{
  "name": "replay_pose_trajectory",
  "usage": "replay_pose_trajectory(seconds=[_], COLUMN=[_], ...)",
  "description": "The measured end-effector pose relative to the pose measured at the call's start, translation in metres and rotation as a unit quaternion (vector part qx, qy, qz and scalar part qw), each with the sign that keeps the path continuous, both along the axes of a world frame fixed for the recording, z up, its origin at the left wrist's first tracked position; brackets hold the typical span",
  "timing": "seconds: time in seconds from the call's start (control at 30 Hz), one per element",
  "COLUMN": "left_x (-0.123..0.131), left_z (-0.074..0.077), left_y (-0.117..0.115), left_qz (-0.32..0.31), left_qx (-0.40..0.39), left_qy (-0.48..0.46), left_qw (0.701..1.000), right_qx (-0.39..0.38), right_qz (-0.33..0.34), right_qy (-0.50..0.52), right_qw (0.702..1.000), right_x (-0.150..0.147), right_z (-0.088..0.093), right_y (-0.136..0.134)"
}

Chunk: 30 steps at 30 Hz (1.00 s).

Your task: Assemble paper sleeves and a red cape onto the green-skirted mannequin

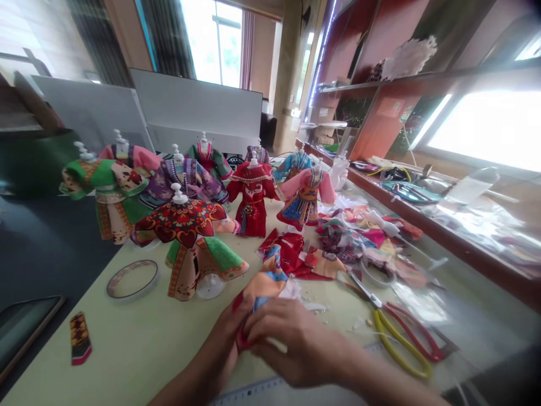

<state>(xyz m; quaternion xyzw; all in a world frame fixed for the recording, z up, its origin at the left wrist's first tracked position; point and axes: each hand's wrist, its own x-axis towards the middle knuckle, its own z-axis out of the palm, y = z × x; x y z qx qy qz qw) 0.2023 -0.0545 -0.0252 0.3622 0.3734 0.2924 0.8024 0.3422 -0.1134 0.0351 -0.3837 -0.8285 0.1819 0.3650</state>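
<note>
Both my hands meet low in the middle of the table, over a small doll garment (265,280) of orange, blue and red printed paper or cloth. My left hand (230,332) comes from below and grips the piece's near end with closed fingers. My right hand (291,341) reaches across from the right and lies over the left, its fingers curled and pinching the same piece. A small mannequin in a red patterned cape and green skirt (188,242) stands just beyond my hands. Scissors with yellow and red handles (391,327) lie to the right.
Several dressed mini mannequins stand at the table's far end, among them a red dress (252,197) and a green one (107,194). A heap of garment scraps (359,239) lies right. A ring (132,278) and a patterned strip (79,337) lie left. Shelves run along the right wall.
</note>
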Motion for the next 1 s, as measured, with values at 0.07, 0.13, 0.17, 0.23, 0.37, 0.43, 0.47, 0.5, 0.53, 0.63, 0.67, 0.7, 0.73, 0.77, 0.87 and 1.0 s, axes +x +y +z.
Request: replay_pose_trajectory(seconds=[0.07, 0.13, 0.17, 0.23, 0.37, 0.43, 0.47, 0.5, 0.53, 0.63, 0.67, 0.7, 0.73, 0.77, 0.87, 1.0], left_x=[0.007, 0.010, 0.012, 0.013, 0.012, 0.010, 0.009, 0.007, 0.006, 0.003, 0.003, 0.002, 0.002, 0.002, 0.002, 0.002], left_z=[0.000, -0.003, -0.005, -0.010, -0.013, -0.013, -0.012, -0.012, -0.012, -0.013, -0.014, -0.015, -0.017, -0.018, -0.021, -0.017], left_y=[0.000, 0.001, 0.002, 0.004, 0.006, 0.005, 0.005, 0.004, 0.004, 0.005, 0.006, 0.007, 0.007, 0.008, 0.009, 0.008], left_qz=[0.036, 0.047, 0.048, 0.052, 0.054, 0.045, 0.041, 0.038, 0.037, 0.039, 0.039, 0.040, 0.041, 0.042, 0.053, 0.065], left_qx=[-0.012, -0.032, -0.035, -0.031, -0.019, -0.017, -0.018, -0.019, -0.021, -0.025, -0.028, -0.032, -0.038, -0.045, -0.062, -0.090], left_qy=[0.031, 0.072, 0.081, 0.090, 0.100, 0.109, 0.116, 0.123, 0.130, 0.136, 0.136, 0.136, 0.134, 0.131, 0.119, 0.102], left_qw=[0.999, 0.996, 0.995, 0.994, 0.993, 0.993, 0.992, 0.991, 0.991, 0.990, 0.990, 0.989, 0.989, 0.989, 0.990, 0.989], right_qx=[-0.001, 0.002, 0.004, -0.009, -0.025, -0.027, -0.026, -0.022, -0.016, 0.008, 0.018, 0.028, 0.038, 0.048, 0.080, 0.101], right_qz=[0.014, -0.106, -0.207, -0.375, -0.453, -0.459, -0.458, -0.457, -0.457, -0.470, -0.478, -0.487, -0.496, -0.504, -0.521, -0.532], right_qy=[-0.006, 0.001, -0.014, -0.071, -0.104, -0.106, -0.103, -0.096, -0.086, -0.035, -0.011, 0.013, 0.038, 0.060, 0.110, 0.132], right_qw=[1.000, 0.994, 0.978, 0.924, 0.885, 0.882, 0.882, 0.884, 0.885, 0.882, 0.878, 0.873, 0.867, 0.860, 0.842, 0.831], right_x=[0.003, 0.024, 0.039, 0.074, 0.122, 0.130, 0.131, 0.132, 0.133, 0.136, 0.138, 0.139, 0.140, 0.140, 0.140, 0.139], right_z=[-0.007, -0.013, -0.017, -0.026, -0.050, -0.061, -0.065, -0.068, -0.070, -0.070, -0.069, -0.067, -0.065, -0.063, -0.056, -0.053], right_y=[-0.003, 0.004, 0.011, 0.028, 0.054, 0.058, 0.059, 0.059, 0.059, 0.057, 0.057, 0.056, 0.055, 0.054, 0.050, 0.046])
